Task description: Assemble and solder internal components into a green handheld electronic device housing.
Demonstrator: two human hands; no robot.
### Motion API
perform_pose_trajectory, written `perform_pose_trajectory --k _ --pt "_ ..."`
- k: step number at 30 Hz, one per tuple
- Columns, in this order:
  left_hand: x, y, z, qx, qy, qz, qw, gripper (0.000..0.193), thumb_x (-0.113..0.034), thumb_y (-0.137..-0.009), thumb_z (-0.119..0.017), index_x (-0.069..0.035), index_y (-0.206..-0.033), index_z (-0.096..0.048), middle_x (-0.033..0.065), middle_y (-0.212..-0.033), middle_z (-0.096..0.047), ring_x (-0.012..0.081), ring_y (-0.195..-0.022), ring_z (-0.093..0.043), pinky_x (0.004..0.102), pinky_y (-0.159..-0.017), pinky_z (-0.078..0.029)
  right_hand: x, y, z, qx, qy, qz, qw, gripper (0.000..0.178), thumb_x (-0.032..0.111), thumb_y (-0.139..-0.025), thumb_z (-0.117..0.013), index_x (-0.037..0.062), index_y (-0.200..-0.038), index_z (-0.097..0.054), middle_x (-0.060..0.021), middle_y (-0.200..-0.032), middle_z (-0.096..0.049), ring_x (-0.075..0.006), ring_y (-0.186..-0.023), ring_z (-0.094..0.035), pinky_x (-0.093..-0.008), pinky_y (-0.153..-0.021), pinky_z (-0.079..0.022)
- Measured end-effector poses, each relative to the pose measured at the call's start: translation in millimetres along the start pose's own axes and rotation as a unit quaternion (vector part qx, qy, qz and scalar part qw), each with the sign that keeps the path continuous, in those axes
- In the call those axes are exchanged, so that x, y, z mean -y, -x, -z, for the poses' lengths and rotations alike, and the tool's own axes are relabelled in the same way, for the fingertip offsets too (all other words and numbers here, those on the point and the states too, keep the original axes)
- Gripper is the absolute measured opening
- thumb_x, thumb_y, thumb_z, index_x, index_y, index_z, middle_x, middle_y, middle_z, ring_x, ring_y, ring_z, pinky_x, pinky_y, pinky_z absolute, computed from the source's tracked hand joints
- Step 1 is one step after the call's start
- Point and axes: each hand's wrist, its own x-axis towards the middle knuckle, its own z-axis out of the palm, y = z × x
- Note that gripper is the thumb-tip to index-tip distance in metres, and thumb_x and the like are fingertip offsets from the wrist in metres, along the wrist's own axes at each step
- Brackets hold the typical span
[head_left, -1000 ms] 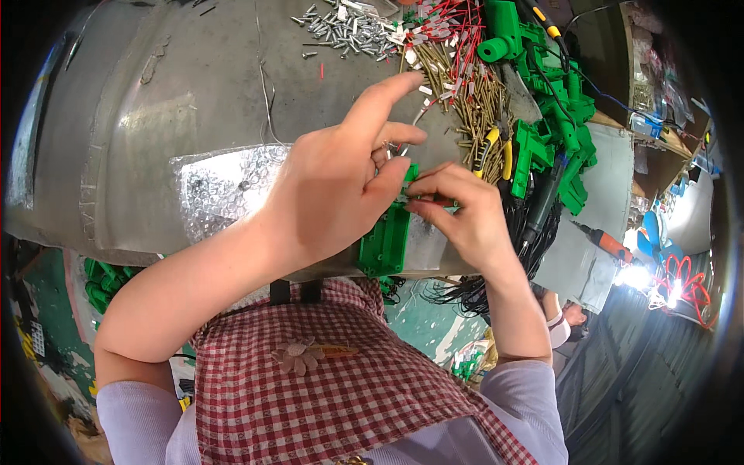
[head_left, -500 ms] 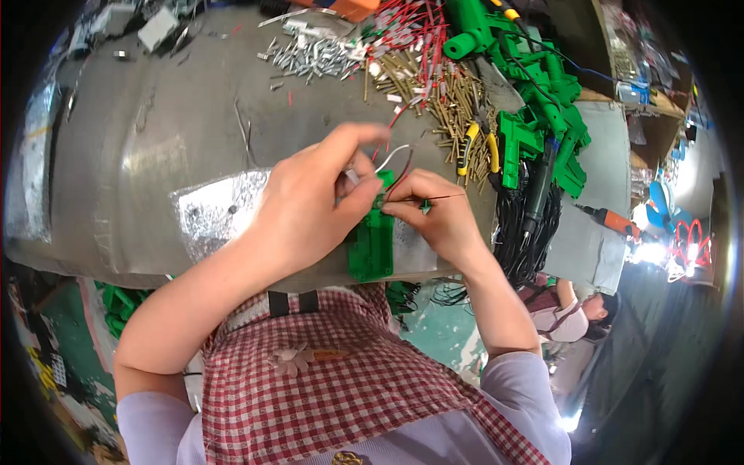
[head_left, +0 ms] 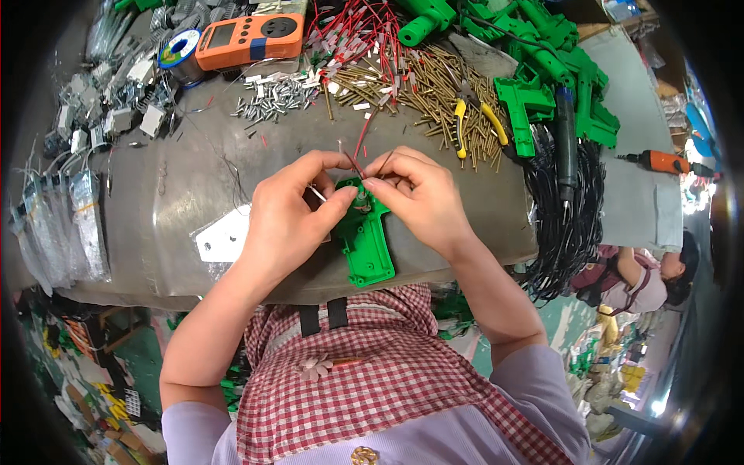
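Note:
A green plastic housing half (head_left: 370, 252), shaped like a tool handle, lies on the grey bench in front of me. Its upper end holds a small part, partly covered by my fingers. Over that end my left hand (head_left: 294, 205) pinches a thin dark red wire (head_left: 354, 163) between thumb and forefinger; a white wire passes by its fingers. My right hand (head_left: 422, 194), close beside it, has thumb and fingertips closed on a dark wire (head_left: 385, 161). The fingertips of both hands nearly meet. A red wire (head_left: 362, 138) rises just beyond them.
Brass screws (head_left: 434, 97), silver screws (head_left: 271, 99) and red wires (head_left: 356, 31) lie beyond my hands. Yellow-handled pliers (head_left: 460, 128), green housings (head_left: 527, 108), a dark screwdriver-like tool (head_left: 566, 147) and black cables (head_left: 570, 225) are right. An orange meter (head_left: 252, 39) and solder spool (head_left: 182, 58) stand far left.
My view has shifted, bringing the orange meter and spool into sight. My left forefinger has come down from its raised, blurred position to pinch a wire, and my hands are closer together.

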Motion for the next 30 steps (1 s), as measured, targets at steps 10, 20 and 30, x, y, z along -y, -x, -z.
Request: perform_pose_trajectory --k 10,20,30 --pt "-5 -3 -9 -0.029 -0.003 0.02 0.999 0.01 -0.006 -0.082 -0.066 -0.002 -0.09 -0.066 0.0037 -0.073 -0.063 0.0087 -0.064 -0.057 0.0244 -0.059 -0.047 -11 5 0 0.018 -0.077 -0.015 0.997 0.011 0.006 -0.081 -0.068 -0.0017 -0.087 -0.063 -0.007 -0.085 -0.06 -0.0113 -0.066 -0.059 -0.026 -0.06 -0.048" --pt "5 -15 -3 -0.019 0.037 -0.02 0.999 0.012 -0.006 -0.084 -0.064 -0.002 -0.094 -0.068 0.0031 -0.083 -0.066 0.0083 -0.074 -0.058 0.0242 -0.069 -0.047 -16 0 -5 0.02 0.007 0.177 0.984 0.01 0.008 -0.077 -0.069 0.0044 -0.086 -0.065 -0.0052 -0.085 -0.063 -0.0171 -0.079 -0.059 -0.0302 -0.069 -0.045" --pt "-4 23 10 -0.01 0.152 0.056 0.987 0.037 0.0 -0.088 -0.059 0.001 -0.124 -0.049 0.0056 -0.089 -0.061 0.0092 -0.076 -0.056 0.0223 -0.069 -0.046 -15 -2 4 0.05 -0.069 0.052 0.995 0.009 0.006 -0.08 -0.062 0.0032 -0.088 -0.066 -0.0041 -0.084 -0.062 -0.0099 -0.074 -0.056 -0.0247 -0.065 -0.043"
